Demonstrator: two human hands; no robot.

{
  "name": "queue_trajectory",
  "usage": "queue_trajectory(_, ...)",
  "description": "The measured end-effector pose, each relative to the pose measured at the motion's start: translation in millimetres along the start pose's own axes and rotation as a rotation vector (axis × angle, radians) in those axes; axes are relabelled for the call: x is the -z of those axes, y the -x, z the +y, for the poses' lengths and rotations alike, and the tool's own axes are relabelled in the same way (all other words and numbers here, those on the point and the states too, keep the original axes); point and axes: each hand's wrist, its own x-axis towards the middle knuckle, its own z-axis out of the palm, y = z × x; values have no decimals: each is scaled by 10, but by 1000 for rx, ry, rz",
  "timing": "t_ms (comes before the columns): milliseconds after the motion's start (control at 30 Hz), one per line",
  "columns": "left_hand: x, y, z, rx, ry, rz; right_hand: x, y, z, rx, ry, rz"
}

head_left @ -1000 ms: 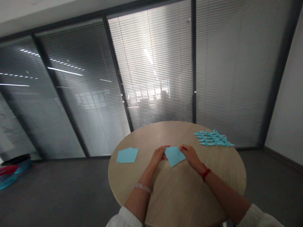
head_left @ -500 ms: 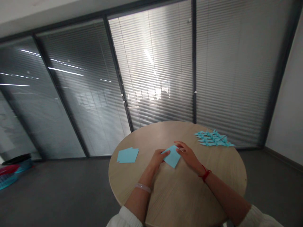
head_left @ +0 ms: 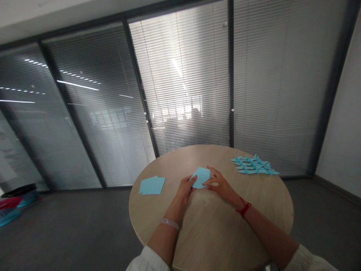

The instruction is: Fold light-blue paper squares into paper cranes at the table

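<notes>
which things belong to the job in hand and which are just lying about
Likely job:
blue paper between left hand and right hand
flat blue sheets
folded blue pieces
round table

Just about:
dark-topped object on floor
red bracelet
blinds

Single head view, worn on you, looking forward and down past your own forearms. Both sleeves, left [head_left: 148, 260] and right [head_left: 308, 259], enter at the bottom edge, nearest the lens. Your left hand [head_left: 184, 188] and right hand [head_left: 221, 184] sit just right of centre, below mid-height. You get the round table [head_left: 220, 229] from above at a slant, its near edge cut by the frame bottom. Wide take: blinds-covered glass partition [head_left: 186, 71] faces you beyond the table, ceiling [head_left: 50, 9] top left, white wall [head_left: 344, 120] at right, floor [head_left: 84, 229] both sides. Partition's top rail climbs rightward.
</notes>
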Motion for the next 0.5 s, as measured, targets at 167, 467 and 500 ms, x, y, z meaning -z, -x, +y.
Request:
queue_trajectory(167, -35, 16, 29, -8, -2, -42, -3, -29, 27, -118, -122, 48)
queue_trajectory(467, -68, 56, 22, 32, -39, -147, -22, -46, 91, -366, -311, 96)
queue_trajectory(500, -72, 57, 20, 38, -41, -148, -26, -46, 101, -371, -317, 113)
